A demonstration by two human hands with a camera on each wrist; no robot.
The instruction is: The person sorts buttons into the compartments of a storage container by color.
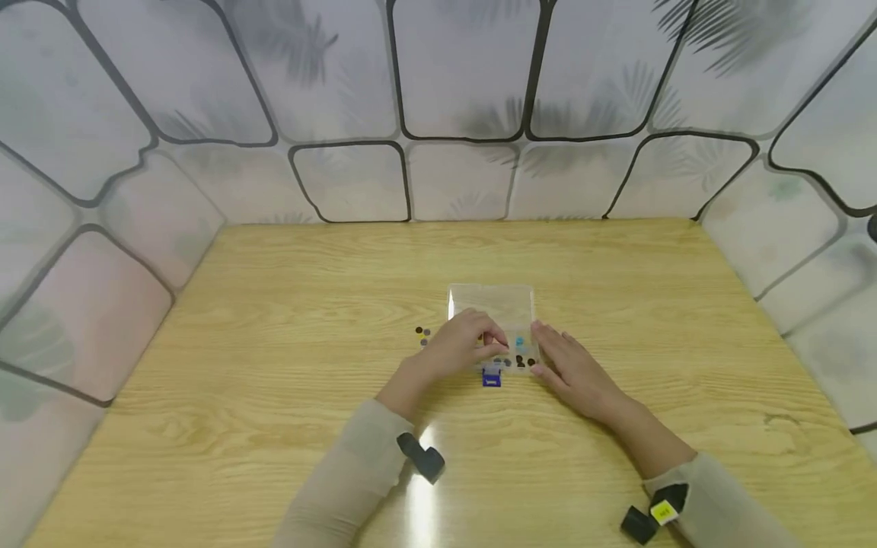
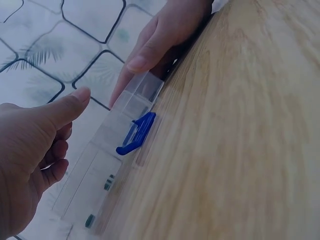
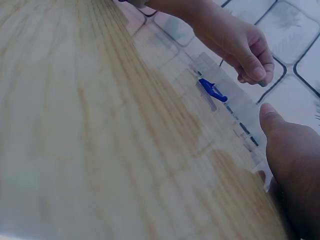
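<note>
A clear plastic box (image 1: 511, 367) with compartments lies on the table, its transparent lid (image 1: 503, 301) raised at the back and a blue latch (image 1: 491, 378) at the front. Over its left half, my left hand (image 1: 460, 341) pinches a small dark piece (image 3: 263, 84) between thumb and fingertips. My right hand (image 1: 578, 374) rests along the box's right side, fingers extended and thumb near the front corner. Inside the box are dark round pieces (image 1: 520, 361) and light blue ones (image 1: 520, 342). The left hand hides some of the compartments.
Several loose dark, grey and yellow pieces (image 1: 423, 334) lie on the wooden table (image 1: 308, 304) left of the box. A patterned, cloth-like wall (image 1: 459, 183) stands behind the table and along its sides. Both wrists carry small black cameras (image 1: 421, 458).
</note>
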